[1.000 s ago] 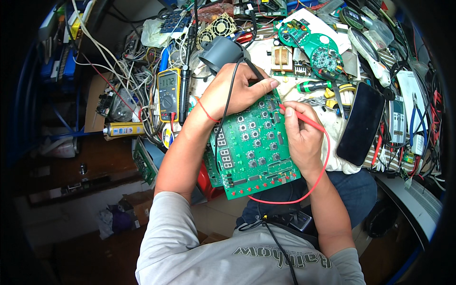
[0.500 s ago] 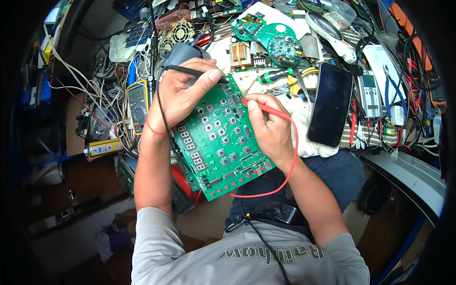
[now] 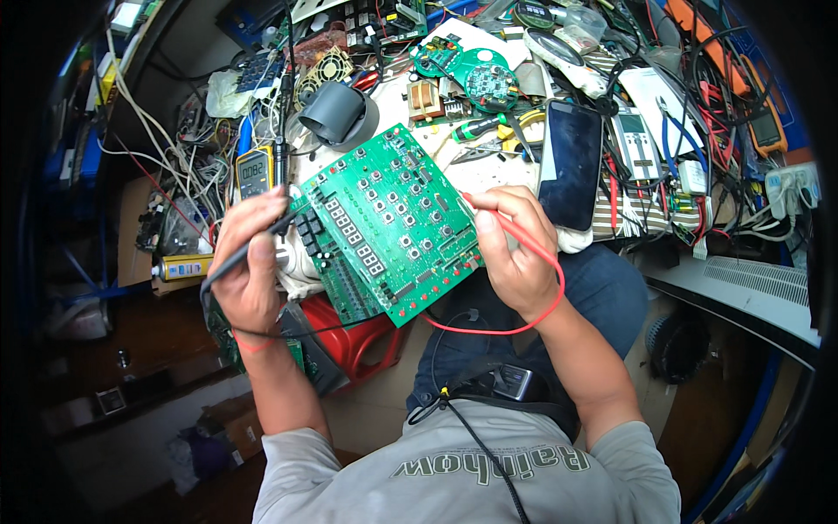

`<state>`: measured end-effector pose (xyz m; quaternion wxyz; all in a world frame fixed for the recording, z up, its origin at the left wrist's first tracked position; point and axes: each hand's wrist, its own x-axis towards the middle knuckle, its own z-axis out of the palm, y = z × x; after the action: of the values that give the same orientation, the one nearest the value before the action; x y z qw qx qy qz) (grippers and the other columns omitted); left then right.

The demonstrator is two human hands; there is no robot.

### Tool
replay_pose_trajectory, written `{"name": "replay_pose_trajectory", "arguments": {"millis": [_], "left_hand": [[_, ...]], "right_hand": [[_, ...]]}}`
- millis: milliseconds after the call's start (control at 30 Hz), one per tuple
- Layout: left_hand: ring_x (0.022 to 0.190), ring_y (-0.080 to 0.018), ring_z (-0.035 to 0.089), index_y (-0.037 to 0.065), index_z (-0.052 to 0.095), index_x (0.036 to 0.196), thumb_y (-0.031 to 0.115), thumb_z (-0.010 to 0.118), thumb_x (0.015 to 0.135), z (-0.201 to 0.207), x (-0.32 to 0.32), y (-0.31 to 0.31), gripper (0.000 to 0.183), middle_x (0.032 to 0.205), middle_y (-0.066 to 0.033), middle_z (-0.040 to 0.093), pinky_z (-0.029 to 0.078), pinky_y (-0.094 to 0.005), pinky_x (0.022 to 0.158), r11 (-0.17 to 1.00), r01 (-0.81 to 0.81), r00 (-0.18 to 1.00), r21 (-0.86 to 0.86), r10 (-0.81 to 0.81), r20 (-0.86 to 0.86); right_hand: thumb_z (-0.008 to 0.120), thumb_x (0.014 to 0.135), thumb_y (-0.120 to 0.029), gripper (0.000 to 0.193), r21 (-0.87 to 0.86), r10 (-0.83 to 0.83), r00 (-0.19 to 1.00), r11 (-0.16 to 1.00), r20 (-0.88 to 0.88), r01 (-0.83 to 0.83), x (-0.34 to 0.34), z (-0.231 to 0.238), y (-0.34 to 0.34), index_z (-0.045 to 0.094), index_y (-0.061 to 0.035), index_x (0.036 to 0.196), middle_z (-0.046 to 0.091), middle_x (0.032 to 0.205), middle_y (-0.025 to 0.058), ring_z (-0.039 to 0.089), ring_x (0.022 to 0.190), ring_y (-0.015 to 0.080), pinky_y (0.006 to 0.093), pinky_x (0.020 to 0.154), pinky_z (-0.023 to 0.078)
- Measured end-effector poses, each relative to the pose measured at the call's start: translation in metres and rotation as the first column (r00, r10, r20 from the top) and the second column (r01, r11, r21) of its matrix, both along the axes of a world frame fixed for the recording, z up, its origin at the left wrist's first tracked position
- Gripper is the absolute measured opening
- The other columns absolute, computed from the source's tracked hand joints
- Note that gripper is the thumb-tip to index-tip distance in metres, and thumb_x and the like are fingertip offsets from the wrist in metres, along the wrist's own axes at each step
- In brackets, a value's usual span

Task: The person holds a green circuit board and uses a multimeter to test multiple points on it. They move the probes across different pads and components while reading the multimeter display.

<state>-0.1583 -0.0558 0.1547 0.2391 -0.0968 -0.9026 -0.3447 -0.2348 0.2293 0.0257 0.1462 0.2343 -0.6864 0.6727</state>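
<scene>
A green circuit board (image 3: 419, 205) lies tilted in front of me, with push buttons, a row of digit displays and red parts along its near edge. A second board (image 3: 345, 284) shows from under its left side. My left hand (image 3: 250, 262) pinches a black test probe (image 3: 229, 264), its tip by the black blocks at the left edge. In my right hand (image 3: 517, 253) is a red test probe (image 3: 527, 240); its tip is at the board's right edge, and I cannot tell whether it touches. A yellow multimeter (image 3: 255, 172) stands behind my left hand.
Behind the board lies a grey cylindrical part (image 3: 336, 113). Round green boards (image 3: 491, 86), a green-black screwdriver (image 3: 480, 128) and a black phone (image 3: 572, 166) cover the bench. Cables tangle at both sides. A red stool-like object (image 3: 371, 349) is below the board.
My left hand has moved left and nearer with the black probe, from the board's far edge to its left side. The right hand has slid nearer along the right edge. The multimeter reading has changed.
</scene>
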Motion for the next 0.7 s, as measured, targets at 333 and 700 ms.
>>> {"name": "replay_pose_trajectory", "arguments": {"millis": [333, 700], "left_hand": [[0.107, -0.0366, 0.074, 0.001, 0.070, 0.111, 0.032, 0.066, 0.106, 0.000, 0.100, 0.088, 0.032, 0.114, -0.0173, 0.073, 0.059, -0.0503, 0.094, 0.949, 0.117, 0.992, -0.292, -0.124, -0.005], [0.105, -0.0318, 0.072, 0.002, 0.069, 0.117, 0.022, 0.076, 0.085, -0.044, 0.035, 0.171, 0.039, 0.118, -0.0118, 0.072, 0.057, -0.0437, 0.088, 0.878, 0.476, 0.867, -0.054, -0.458, 0.198]], "right_hand": [[0.073, 0.095, -0.025, 0.034, 0.316, 0.190, 0.893, 0.947, -0.409, -0.057, 0.068, 0.060, 0.054, 0.074, -0.0111, 0.126, 0.070, 0.126, 0.0074, 0.067, 0.118, 0.0289, 0.0464, 0.106, 0.051], [0.066, 0.100, -0.022, 0.020, 0.509, 0.268, 0.842, 0.861, -0.469, 0.009, 0.086, 0.071, 0.093, 0.069, -0.0127, 0.117, 0.070, 0.135, 0.0065, 0.064, 0.132, 0.0280, 0.0517, 0.121, 0.043]]}}
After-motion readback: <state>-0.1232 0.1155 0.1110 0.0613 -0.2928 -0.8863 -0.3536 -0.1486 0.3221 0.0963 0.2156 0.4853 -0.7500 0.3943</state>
